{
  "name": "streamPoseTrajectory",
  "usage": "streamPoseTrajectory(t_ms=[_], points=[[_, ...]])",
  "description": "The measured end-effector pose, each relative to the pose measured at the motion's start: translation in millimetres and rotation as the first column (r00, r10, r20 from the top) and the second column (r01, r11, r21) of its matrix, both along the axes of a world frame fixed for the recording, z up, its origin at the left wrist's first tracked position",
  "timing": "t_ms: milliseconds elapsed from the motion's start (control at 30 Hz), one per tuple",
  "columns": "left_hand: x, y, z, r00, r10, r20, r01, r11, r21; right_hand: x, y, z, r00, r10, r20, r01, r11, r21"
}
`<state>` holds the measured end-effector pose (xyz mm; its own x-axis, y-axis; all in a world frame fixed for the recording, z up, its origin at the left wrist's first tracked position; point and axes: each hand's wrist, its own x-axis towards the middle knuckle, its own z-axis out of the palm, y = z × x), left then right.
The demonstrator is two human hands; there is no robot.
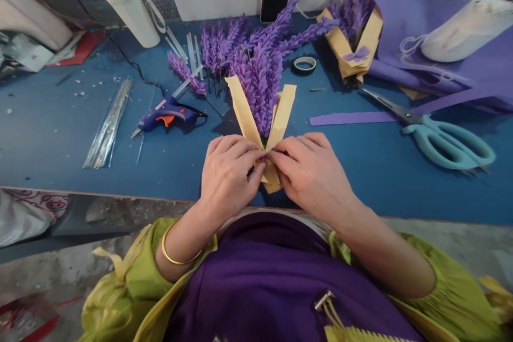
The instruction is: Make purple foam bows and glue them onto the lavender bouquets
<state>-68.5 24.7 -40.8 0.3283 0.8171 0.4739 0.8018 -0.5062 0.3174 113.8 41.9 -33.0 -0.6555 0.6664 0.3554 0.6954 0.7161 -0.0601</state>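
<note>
A small bouquet of artificial purple lavender (262,91) lies in a tan paper wrap (284,115) near the table's front edge, its flower heads pointing away from me. At the narrow waist of the wrap, my left hand (230,173) is closed, thumb and forefinger pinching from the left. My right hand (315,176) pinches the same spot from the right, with the fingertips of both hands almost touching. A speck of purple shows between them; what it belongs to is mostly hidden. Below the fingers, the paper's tail (272,179) sticks out.
Left lie a blue glue gun (168,114) and a bundle of thin wires (108,128). Loose lavender stems (224,43), glue sticks (192,56) and a tape roll (304,65) lie behind. Right are scissors (441,136), a purple strip (352,117) and another wrapped bouquet (352,37).
</note>
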Motion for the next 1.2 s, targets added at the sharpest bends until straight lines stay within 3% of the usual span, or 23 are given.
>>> streamPoseTrajectory(t_ms=[200, 333, 400, 500, 667, 767, 933, 1200], points=[[-1, 0, -0.5, 1.0, -0.001, 0.006, 0.001, 1.0, -0.006, 3, 2, -3.8, 0.996, 0.002, -0.087, -0.007, 0.998, -0.064], [-1, 0, 0.2, 1.0, 0.0, 0.008, 0.0, 1.0, -0.003, 6, -1, -9.2, 0.939, -0.119, -0.323, 0.069, 0.984, -0.164], [-1, 0, 0.8, 1.0, 0.0, 0.008, 0.0, 1.0, -0.003, 6, -2, -9.5, 0.914, -0.174, -0.366, 0.118, 0.978, -0.169], [-1, 1, 1.8, 1.0, 0.0, 0.012, 0.0, 1.0, -0.006, 2, -1, -6.7, 0.916, -0.194, -0.351, 0.144, 0.976, -0.164], [-2, 3, 3.2, 1.0, -0.009, 0.025, 0.01, 1.0, -0.012, -6, 4, -0.3, 0.9, -0.322, -0.295, 0.225, 0.921, -0.318], [-2, 5, 3.5, 1.0, -0.014, 0.012, 0.014, 1.0, -0.016, -7, 6, 0.8, 0.898, -0.335, -0.285, 0.224, 0.906, -0.359], [-3, 7, 2.4, 1.0, -0.02, 0.0, 0.02, 1.0, -0.004, -6, 6, -1.9, 0.917, -0.302, -0.26, 0.225, 0.931, -0.287], [-2, 7, 0.2, 0.999, -0.018, 0.033, 0.018, 1.0, 0.005, -7, 4, -0.4, 0.99, -0.102, -0.094, 0.103, 0.995, 0.003]])
